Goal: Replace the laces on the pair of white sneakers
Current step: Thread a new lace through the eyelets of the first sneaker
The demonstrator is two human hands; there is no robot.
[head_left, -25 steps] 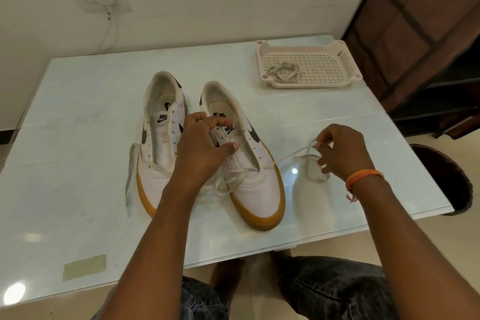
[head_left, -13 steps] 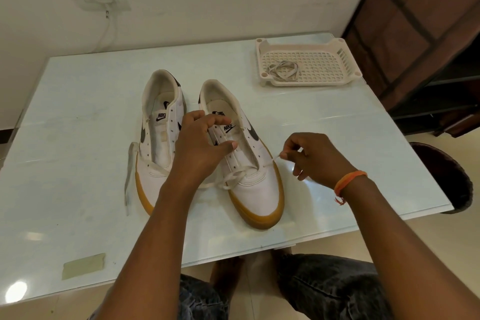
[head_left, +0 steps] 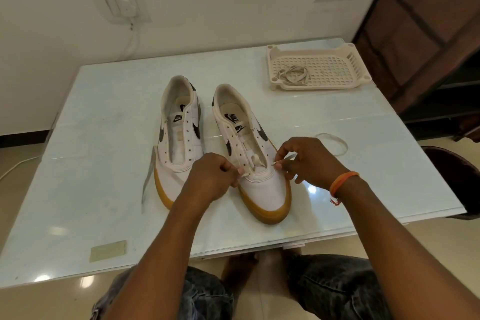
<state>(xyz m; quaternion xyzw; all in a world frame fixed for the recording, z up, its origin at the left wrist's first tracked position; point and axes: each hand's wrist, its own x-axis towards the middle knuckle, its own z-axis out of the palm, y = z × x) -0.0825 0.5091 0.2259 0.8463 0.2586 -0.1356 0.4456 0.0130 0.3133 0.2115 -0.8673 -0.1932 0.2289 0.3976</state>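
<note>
Left of the left hand (head_left: 218,176), a loose lace (head_left: 148,176) lies draped over the toe of the unlaced left sneaker (head_left: 179,143), probably parked there until its turn. That hand pinches one lace end at the lowest eyelet of the right sneaker (head_left: 259,163), and the right hand (head_left: 309,161) pinches the other end just across the tongue, seemingly to even both lengths before crossing upward. Beyond the right hand, slack lace (head_left: 335,141) loops on the glass table (head_left: 104,138). Farther back, a plastic tray (head_left: 348,57) holds a coiled lace (head_left: 292,75), likely one already pulled out.
</note>
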